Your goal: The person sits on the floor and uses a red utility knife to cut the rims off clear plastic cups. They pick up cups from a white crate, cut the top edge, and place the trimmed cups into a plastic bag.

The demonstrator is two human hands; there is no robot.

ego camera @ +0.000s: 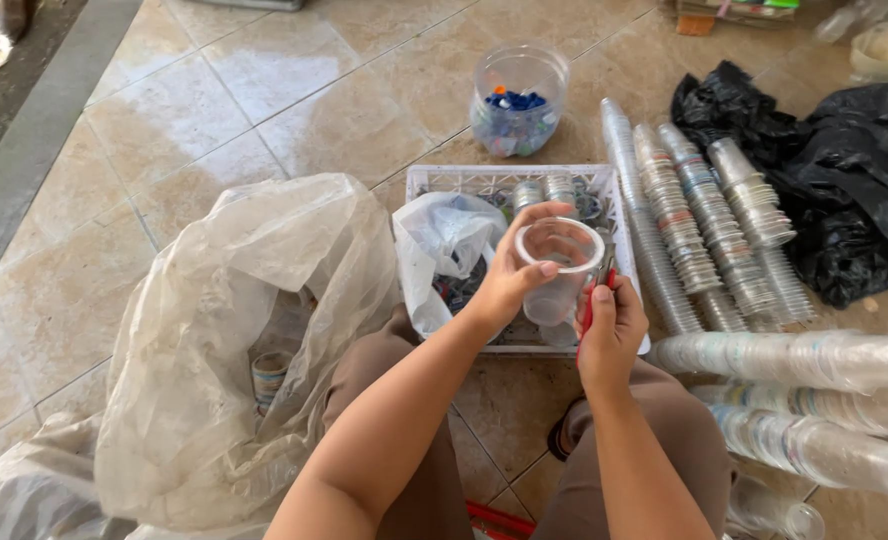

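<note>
While the person sits over the white basket (416, 180), the left hand (509, 282) grips a clear plastic cup (561, 268) by its rim, just above the basket. The right hand (609, 330) is clenched on a red-handled tool (587, 308), perhaps a small cutter, touching the cup's side. Right of the basket, long stacks of nested cups (704, 225) look finished; left of it, a big translucent sack (229, 330) holds more. The cup looks thin, see-through and white-rimmed.
</note>
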